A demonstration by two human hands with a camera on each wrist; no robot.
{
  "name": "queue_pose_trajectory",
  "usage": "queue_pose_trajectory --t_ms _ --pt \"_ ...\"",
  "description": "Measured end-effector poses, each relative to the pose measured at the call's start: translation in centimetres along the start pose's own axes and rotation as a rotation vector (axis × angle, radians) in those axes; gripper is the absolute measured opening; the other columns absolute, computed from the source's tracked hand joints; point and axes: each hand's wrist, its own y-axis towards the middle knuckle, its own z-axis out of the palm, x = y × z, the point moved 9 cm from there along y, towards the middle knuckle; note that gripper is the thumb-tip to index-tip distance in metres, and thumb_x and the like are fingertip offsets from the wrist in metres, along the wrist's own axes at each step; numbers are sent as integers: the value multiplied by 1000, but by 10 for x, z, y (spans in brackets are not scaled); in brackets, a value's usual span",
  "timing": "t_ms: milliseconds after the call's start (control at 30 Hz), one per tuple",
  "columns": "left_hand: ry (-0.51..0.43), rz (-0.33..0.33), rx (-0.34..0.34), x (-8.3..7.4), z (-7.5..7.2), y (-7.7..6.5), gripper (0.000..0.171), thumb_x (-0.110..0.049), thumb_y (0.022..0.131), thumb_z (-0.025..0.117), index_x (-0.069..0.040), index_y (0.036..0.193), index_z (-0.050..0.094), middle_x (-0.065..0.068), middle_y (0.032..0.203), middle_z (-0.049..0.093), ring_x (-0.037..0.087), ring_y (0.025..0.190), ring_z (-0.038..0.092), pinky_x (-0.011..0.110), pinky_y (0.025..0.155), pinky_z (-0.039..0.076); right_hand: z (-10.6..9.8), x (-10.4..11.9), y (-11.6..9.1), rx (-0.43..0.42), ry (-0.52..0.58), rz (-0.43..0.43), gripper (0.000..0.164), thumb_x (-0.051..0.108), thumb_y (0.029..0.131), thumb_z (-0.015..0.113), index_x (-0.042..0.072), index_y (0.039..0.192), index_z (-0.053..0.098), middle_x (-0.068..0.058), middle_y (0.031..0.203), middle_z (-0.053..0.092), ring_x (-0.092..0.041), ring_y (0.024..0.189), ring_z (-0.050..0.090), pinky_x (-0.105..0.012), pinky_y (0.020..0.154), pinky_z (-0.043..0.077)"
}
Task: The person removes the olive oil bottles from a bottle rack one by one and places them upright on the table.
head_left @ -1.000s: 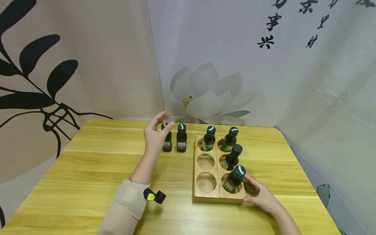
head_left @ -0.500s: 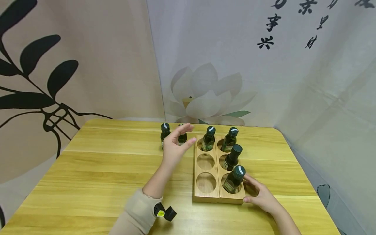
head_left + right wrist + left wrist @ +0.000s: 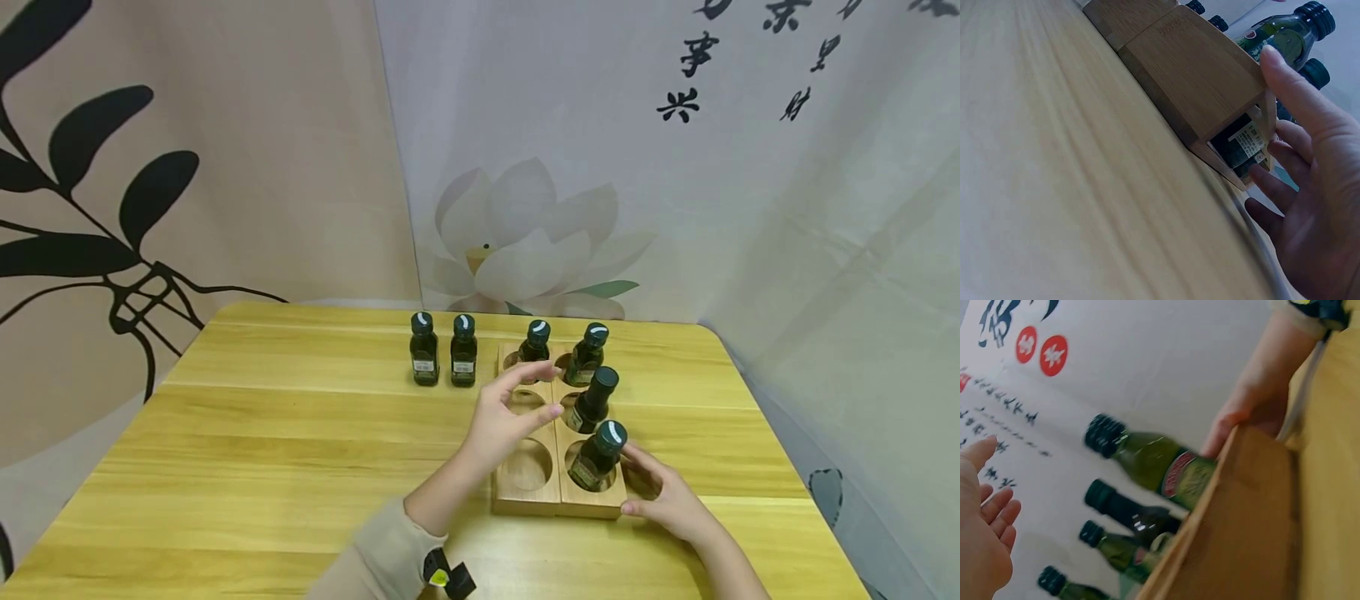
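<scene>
My left hand (image 3: 510, 417) hovers above the left column of the wooden bottle rack (image 3: 525, 506), thumb and fingers spread apart and holding nothing. In the left wrist view the left hand (image 3: 985, 519) is off to one side of the bottles. At the rack's near right corner rests my right hand (image 3: 667, 500), its thumb touching the corner and its fingers loose along the side. Closest to it is a small green glass bottle (image 3: 596, 462) with a dark cap, upright in the near right hole. A slimmer dark bottle (image 3: 592, 402) fills the hole behind it.
Two more capped bottles stand in the far holes, left (image 3: 536, 337) and right (image 3: 587, 358). Left of the rack, a pair of similar bottles, one outer (image 3: 424, 354) and one inner (image 3: 463, 354), stand on the wooden table (image 3: 262, 433). A printed curtain (image 3: 300, 167) hangs behind.
My left hand has moved right and nearer, from in front of the two loose bottles to over the rack's left column. The right hand and the bottles stay put.
</scene>
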Motion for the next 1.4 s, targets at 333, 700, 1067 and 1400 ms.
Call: queue_pose_trajectory --t_ms 333,700,1067,1400 --pt "-47 -127 159 22 42 -13 52 -2 79 78 -4 127 59 3 120 64 15 114 55 42 107 31 2 0 1 30 40 -32 81 -6 73 77 -8 143 35 20 141 40 -4 122 46 -21 99 35" --pt "-54 -150 285 34 73 -19 50 -11 82 77 -11 129 59 -1 122 63 9 115 52 42 104 34 1 1 0 39 25 -35 81 -5 75 77 -5 144 35 19 143 38 -6 122 45 -22 99 36" --pt "-20 -168 281 46 81 -22 42 -16 86 73 -10 127 62 -2 123 63 10 116 52 42 100 40 0 1 1 32 7 -23 79 -3 76 77 -9 143 34 23 141 39 -5 120 46 -21 98 37" --pt "-25 -182 235 48 79 -20 38 -13 82 77 -7 119 67 -3 116 66 7 105 57 45 90 48 0 2 1 19 1 -39 83 -5 72 78 -10 142 34 22 141 39 -4 121 46 -19 99 34"
